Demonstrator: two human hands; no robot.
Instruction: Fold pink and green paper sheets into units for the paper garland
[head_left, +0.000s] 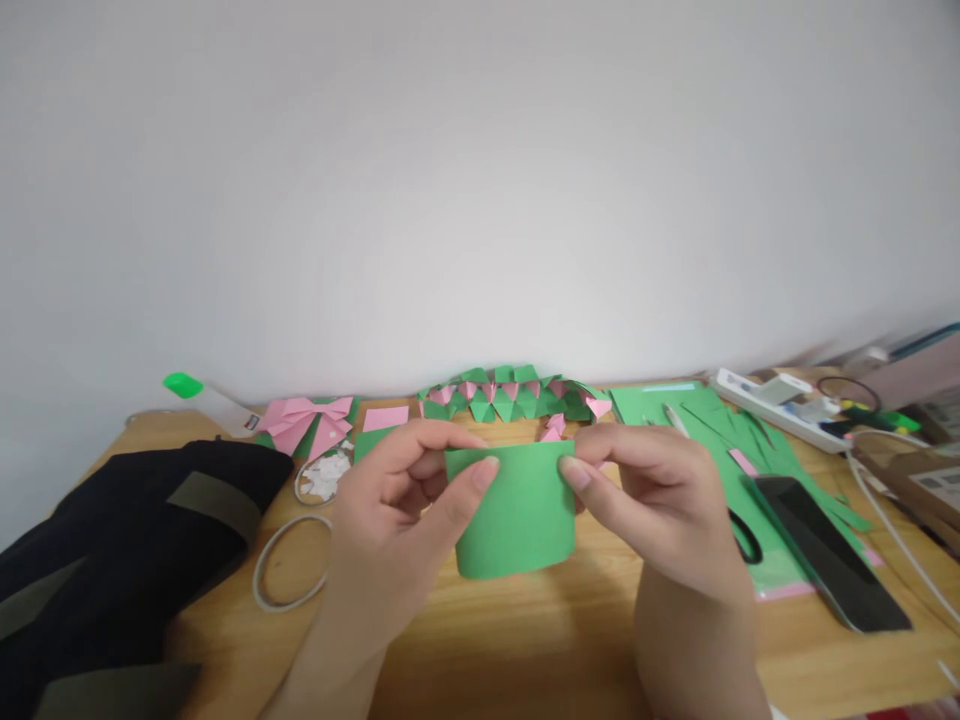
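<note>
A piece of green paper [517, 520] is held up over the table, its lower part bowed in a curve. My left hand [412, 510] pinches its upper left edge between thumb and fingers. At the upper right corner my right hand [652, 500] grips the same paper with thumb and forefinger. Behind the paper, against the wall, lies a chain of folded green and pink paper pieces [510, 400]. A small pink folded piece [553, 428] shows just above the paper's top edge.
Dark cloth [150, 510] and a white ring [262, 570] lie left. Behind them are a pink paper bow [304, 420] and white scraps [324, 475]. Right are green sheets [645, 402], a phone [829, 550], a pen [675, 418] and a power strip [780, 408].
</note>
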